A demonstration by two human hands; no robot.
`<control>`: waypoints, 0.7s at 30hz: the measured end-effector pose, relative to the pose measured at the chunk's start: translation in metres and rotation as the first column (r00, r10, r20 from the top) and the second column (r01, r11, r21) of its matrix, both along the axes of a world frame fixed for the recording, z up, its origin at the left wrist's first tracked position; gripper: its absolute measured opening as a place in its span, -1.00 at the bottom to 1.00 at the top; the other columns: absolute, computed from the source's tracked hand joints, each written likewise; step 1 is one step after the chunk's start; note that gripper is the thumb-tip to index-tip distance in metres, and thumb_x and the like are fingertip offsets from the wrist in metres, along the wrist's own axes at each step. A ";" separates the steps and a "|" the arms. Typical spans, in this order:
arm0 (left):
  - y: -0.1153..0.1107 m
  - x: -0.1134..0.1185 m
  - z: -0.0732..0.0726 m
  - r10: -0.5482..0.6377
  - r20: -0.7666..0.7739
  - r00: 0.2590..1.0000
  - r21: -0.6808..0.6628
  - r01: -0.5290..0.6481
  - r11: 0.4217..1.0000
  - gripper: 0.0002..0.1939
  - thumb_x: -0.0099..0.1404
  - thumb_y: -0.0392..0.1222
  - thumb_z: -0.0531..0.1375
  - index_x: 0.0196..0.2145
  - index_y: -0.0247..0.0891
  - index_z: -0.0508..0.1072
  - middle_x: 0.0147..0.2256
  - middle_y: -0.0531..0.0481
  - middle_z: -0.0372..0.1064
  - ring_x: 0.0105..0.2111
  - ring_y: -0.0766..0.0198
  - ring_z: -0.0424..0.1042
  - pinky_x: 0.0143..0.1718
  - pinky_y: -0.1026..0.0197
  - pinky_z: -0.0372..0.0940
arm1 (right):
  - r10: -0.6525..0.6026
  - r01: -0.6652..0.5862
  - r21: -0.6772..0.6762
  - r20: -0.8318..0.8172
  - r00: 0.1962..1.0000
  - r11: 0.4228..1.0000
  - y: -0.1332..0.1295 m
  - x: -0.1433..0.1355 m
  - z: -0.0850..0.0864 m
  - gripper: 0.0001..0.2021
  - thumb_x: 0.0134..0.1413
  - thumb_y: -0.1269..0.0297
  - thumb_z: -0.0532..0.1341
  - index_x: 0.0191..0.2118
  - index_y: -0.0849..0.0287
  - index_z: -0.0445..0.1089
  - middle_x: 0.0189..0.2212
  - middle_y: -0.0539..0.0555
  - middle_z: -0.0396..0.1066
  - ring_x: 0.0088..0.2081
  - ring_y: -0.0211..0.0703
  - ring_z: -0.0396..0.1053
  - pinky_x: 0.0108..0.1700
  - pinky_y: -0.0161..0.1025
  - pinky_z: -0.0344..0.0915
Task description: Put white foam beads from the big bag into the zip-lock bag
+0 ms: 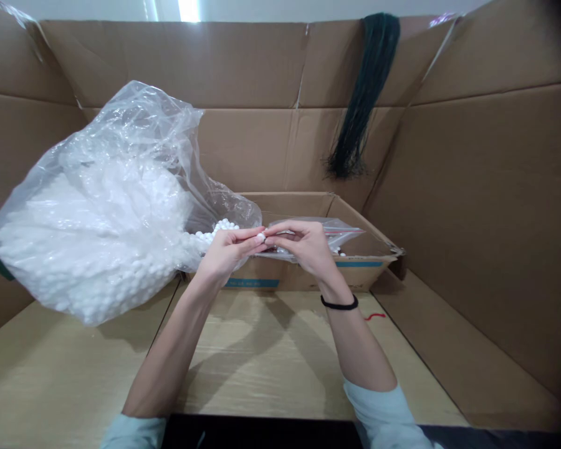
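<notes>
One white ball (261,237) sits at the clock's centre, pinched by the left hand (227,249) between thumb and fingertips. The right hand (308,242) meets it from 3 o'clock, thumb and fingers drawn close; whether they grip something thin, I cannot tell. This piece looks unfinished, and with the clear plastic bag (98,231) at 9 o'clock amply filled, plenty seems left. The zip bag (343,229) at 3 o'clock, by the cardboard box (303,282), is partly hidden behind the right hand, so any finished count is unreadable. Toward 1 o'clock hangs a dark strand bundle (367,87) (wire or thread, hard to say).
</notes>
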State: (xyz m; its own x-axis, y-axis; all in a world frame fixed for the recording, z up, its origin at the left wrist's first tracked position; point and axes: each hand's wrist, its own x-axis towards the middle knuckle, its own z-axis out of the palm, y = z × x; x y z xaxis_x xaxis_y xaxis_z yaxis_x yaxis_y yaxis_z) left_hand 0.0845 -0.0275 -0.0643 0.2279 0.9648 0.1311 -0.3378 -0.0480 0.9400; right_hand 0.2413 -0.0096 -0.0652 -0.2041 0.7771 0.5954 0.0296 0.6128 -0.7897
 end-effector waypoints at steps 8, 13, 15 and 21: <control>0.001 -0.003 -0.004 0.056 -0.123 0.991 0.123 -0.041 0.992 -0.66 -0.02 -0.21 0.36 -0.24 -0.34 0.57 -0.32 -0.15 0.55 -0.27 0.16 0.50 -0.02 0.09 0.28 | 0.019 -0.019 -0.021 -0.010 1.000 1.000 0.000 0.002 0.000 -0.90 -0.23 0.33 0.37 -0.46 0.16 0.51 -0.49 0.01 0.52 -0.42 -0.21 0.48 -0.30 -0.24 0.45; 0.001 -0.005 -0.005 0.029 -0.162 0.986 0.192 0.003 0.981 -0.70 0.02 -0.17 0.33 -0.25 -0.30 0.57 -0.26 -0.15 0.54 -0.23 0.17 0.49 -0.04 0.14 0.29 | 0.013 -0.013 0.012 0.000 1.000 1.000 -0.003 0.002 -0.001 -0.92 -0.20 0.37 0.35 -0.44 0.15 0.52 -0.45 0.01 0.53 -0.38 -0.21 0.48 -0.28 -0.26 0.44; 0.001 -0.006 -0.005 0.035 -0.169 0.985 0.196 -0.001 0.981 -0.71 0.03 -0.17 0.32 -0.25 -0.30 0.57 -0.26 -0.14 0.54 -0.23 0.18 0.49 -0.04 0.14 0.29 | -0.020 0.020 0.048 0.008 1.000 0.999 -0.002 0.001 -0.003 -0.93 -0.17 0.38 0.34 -0.44 0.15 0.52 -0.45 0.01 0.52 -0.39 -0.22 0.47 -0.30 -0.27 0.42; 0.004 -0.007 -0.005 0.015 -0.063 0.998 0.126 -0.007 0.992 -0.68 0.00 -0.21 0.35 -0.24 -0.36 0.56 -0.27 -0.13 0.54 -0.23 0.21 0.49 0.00 0.13 0.28 | -0.137 0.102 0.261 0.121 0.983 0.960 0.002 -0.003 -0.007 -0.88 -0.04 0.34 0.27 -0.31 0.10 0.52 -0.32 0.03 0.53 -0.26 -0.18 0.45 -0.16 -0.21 0.38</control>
